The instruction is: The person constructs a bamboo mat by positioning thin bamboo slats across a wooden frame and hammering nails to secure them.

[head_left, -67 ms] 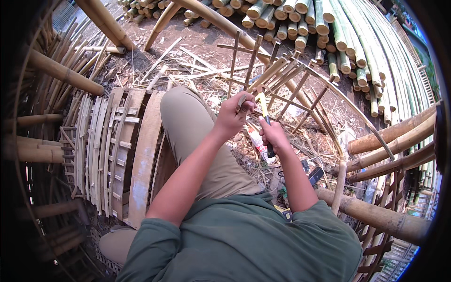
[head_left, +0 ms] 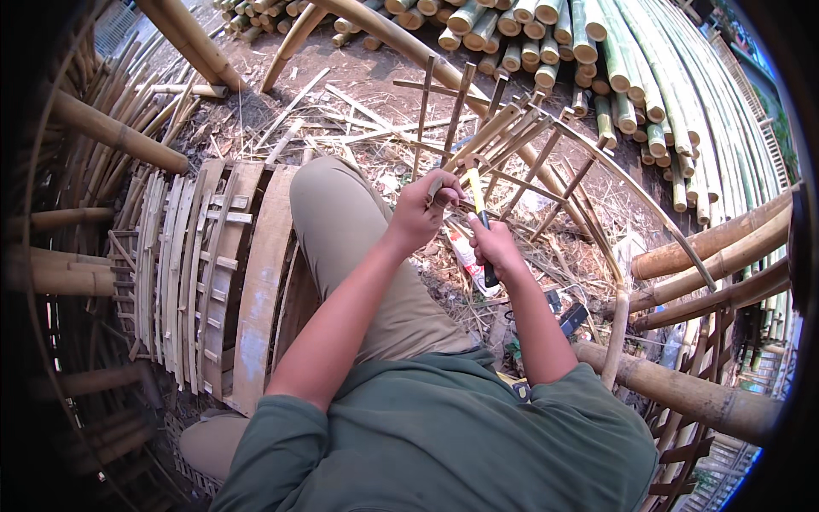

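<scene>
In the head view, only a slight shift in the hands has just happened, so the work at the bamboo frame (head_left: 490,132) appears to be at much the same point. The right hand (head_left: 497,247), near 3 o'clock from the centre, is wrapped around the black grip of a yellow-and-black hammer (head_left: 478,194), whose head points towards 12 o'clock. The left hand (head_left: 420,209), at 12 o'clock, has its fingers curled in; I cannot tell what small thing, if any, they pinch. The frame stands just past the hammer, towards 1 o'clock. A slatted panel (head_left: 189,273) lies at 9 o'clock, and stacked bamboo poles (head_left: 661,107) fill 2 o'clock.

Against the earlier frame, the right hand sits a shade closer to 7 o'clock and the left fingers are posed a little differently; the frame, panel and poles match.
</scene>
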Action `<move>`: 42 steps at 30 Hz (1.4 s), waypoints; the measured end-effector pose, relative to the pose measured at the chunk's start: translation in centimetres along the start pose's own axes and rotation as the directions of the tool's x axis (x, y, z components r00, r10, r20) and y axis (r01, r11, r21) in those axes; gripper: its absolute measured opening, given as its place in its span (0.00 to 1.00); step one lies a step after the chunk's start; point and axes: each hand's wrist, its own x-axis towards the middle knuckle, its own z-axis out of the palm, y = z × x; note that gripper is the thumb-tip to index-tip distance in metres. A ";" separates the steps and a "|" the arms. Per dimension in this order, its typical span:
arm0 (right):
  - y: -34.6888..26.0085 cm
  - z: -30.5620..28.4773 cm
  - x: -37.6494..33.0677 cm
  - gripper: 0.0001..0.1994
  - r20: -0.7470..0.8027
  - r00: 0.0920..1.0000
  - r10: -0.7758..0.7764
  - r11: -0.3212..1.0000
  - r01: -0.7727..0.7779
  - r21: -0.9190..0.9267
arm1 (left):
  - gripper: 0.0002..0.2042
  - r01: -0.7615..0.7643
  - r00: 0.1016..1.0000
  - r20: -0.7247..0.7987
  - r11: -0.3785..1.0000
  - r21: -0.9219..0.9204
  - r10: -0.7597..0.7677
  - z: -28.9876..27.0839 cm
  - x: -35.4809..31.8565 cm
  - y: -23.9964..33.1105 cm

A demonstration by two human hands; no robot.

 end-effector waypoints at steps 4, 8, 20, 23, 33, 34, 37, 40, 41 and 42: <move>0.6 -0.2 0.4 0.19 0.000 1.000 0.002 0.997 -0.002 -0.074 | 0.12 -0.022 0.997 -0.076 0.995 0.093 0.029 0.5 0.4 -1.2; -2.2 -0.8 0.7 0.19 0.032 0.999 -0.013 0.999 0.014 -0.051 | 0.24 0.043 0.999 -0.005 0.998 -0.049 -0.043 -0.6 0.8 -1.5; -5.0 -9.9 -1.5 0.14 0.248 0.907 -0.339 0.526 0.402 -0.750 | 0.18 0.121 0.961 -0.204 0.947 -0.296 -0.186 -2.3 3.9 1.8; -3.0 -9.6 -3.7 0.15 0.246 0.906 -0.343 0.623 0.416 -0.662 | 0.20 0.187 0.959 -0.151 0.935 -0.300 -0.240 -3.2 4.8 1.7; -3.0 -7.4 -5.6 0.16 0.287 0.881 -0.375 0.510 0.455 -0.730 | 0.22 0.384 0.922 0.059 0.886 -0.261 -0.382 -2.3 7.1 1.4; -2.8 -7.1 -5.4 0.16 0.273 0.891 -0.362 0.488 0.431 -0.759 | 0.22 0.380 0.924 0.071 0.884 -0.274 -0.375 -2.2 7.2 1.5; -2.3 -6.9 -4.7 0.16 0.286 0.884 -0.370 0.449 0.439 -0.778 | 0.23 0.379 0.924 0.055 0.893 -0.243 -0.378 -2.2 7.4 1.2; -1.5 -7.6 -4.3 0.14 0.247 0.836 -0.490 0.473 0.493 -0.730 | 0.23 0.397 0.916 0.054 0.879 -0.266 -0.397 -2.0 7.2 1.3; -1.5 -7.8 -4.5 0.13 0.202 0.796 -0.570 0.493 0.528 -0.692 | 0.23 0.411 0.908 0.042 0.865 -0.287 -0.417 -2.0 7.2 1.5; -2.2 -7.8 -5.3 0.11 0.187 0.736 -0.651 0.476 0.588 -0.654 | 0.22 0.410 0.909 0.037 0.871 -0.272 -0.416 -2.3 7.1 1.3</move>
